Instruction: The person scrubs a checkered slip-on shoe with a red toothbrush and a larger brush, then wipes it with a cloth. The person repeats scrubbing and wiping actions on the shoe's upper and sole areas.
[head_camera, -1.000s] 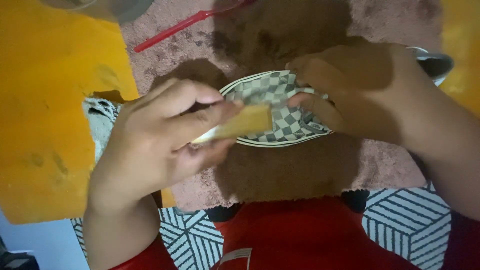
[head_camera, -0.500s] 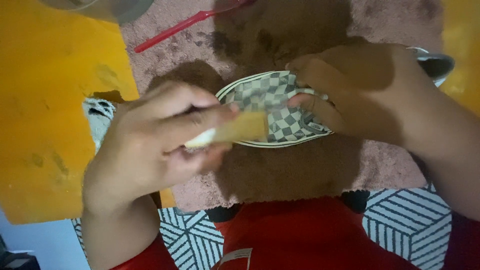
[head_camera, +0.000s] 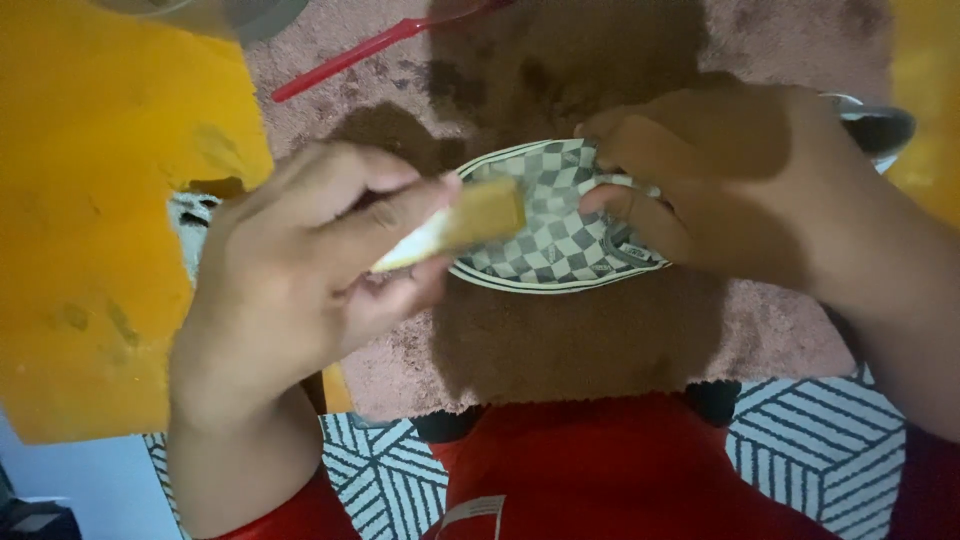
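The left hand (head_camera: 300, 270) pinched a tan, white-edged sponge block (head_camera: 455, 225) over the toe of a checkered slip-on shoe (head_camera: 545, 235). The right hand (head_camera: 720, 185) gripped the shoe's opening, holding it above a pinkish rug (head_camera: 600, 340), beside the rug's yellow-bordered left edge.

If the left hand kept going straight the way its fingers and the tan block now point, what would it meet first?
The left hand points its tan block rightward at the checkered shoe. The block's tip already overlaps the shoe's toe, so the shoe comes first, probably; depth is unclear. The right hand holding the shoe lies beyond.
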